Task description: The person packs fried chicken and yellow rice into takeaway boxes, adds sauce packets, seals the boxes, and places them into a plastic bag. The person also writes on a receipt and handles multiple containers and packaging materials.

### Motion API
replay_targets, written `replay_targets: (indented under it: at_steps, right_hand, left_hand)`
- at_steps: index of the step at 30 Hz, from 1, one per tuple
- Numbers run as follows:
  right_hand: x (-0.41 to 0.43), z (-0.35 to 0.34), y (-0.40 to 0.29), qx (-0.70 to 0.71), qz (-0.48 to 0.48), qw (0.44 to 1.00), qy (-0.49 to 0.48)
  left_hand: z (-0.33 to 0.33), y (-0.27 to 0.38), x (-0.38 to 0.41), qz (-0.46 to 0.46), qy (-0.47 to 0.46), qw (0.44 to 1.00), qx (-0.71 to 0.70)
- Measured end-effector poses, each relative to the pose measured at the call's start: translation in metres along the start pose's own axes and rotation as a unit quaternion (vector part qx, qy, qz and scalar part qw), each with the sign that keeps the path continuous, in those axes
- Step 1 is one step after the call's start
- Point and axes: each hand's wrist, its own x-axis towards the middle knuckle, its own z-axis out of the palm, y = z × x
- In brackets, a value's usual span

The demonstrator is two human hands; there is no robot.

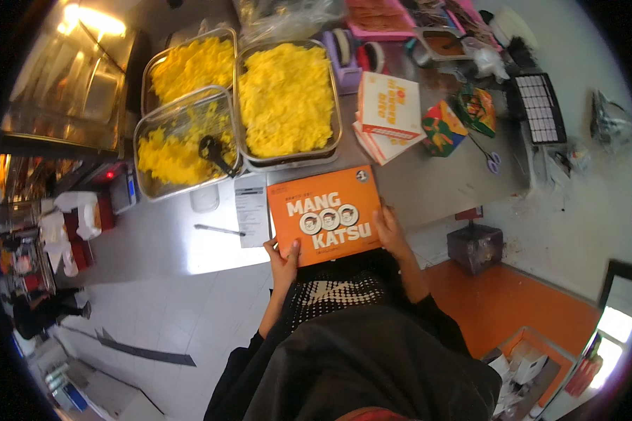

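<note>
An orange printed cardboard food box [324, 255] is held flat between my two hands at the front edge of the steel counter. My left hand [286, 263] grips its lower left corner, thumb on top. My right hand [389, 231] holds its right side. Beyond the box lies a steel tray full of yellow scrambled egg [287, 100]. To its left, a partly emptied tray [142, 179] holds egg [160, 158] and a black scoop [216, 152]. A printed slip [251, 221] and a pen [219, 230] lie left of the box.
Behind stands another tray of egg [192, 68]. White and orange printed cartons [389, 108], a purple tape dispenser [347, 73], colourful packets [443, 126] and scissors [491, 160] are on the counter's right. A glass-fronted warmer [68, 94] stands left. A person [37, 313] is far left.
</note>
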Motion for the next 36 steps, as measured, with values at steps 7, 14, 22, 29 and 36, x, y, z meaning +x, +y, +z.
replay_targets:
  at_steps: [7, 14, 22, 29, 36]
  right_hand:
    - [0.006, 0.007, 0.028, 0.0, -0.1, 0.995, 0.022]
    - [-0.021, -0.071, -0.011, 0.098, -0.15, 0.982, 0.056]
    - [-0.018, -0.216, 0.049, 0.302, 0.097, 0.943, 0.097]
    - [0.008, -0.237, 0.147, -0.001, 0.022, 0.998, 0.051]
    - [-0.006, -0.245, 0.133, 0.336, 0.167, 0.927, 0.004]
  left_hand:
    - [-0.018, -0.028, -0.017, 0.042, -0.024, 0.999, -0.02]
    - [0.042, 0.009, -0.049, 0.155, -0.04, 0.986, -0.04]
    - [0.199, -0.014, -0.056, 0.119, -0.099, 0.987, -0.038]
    - [0.264, -0.07, -0.052, 0.028, 0.089, 0.978, -0.189]
    - [0.286, -0.064, -0.06, 0.051, 0.146, 0.959, -0.238]
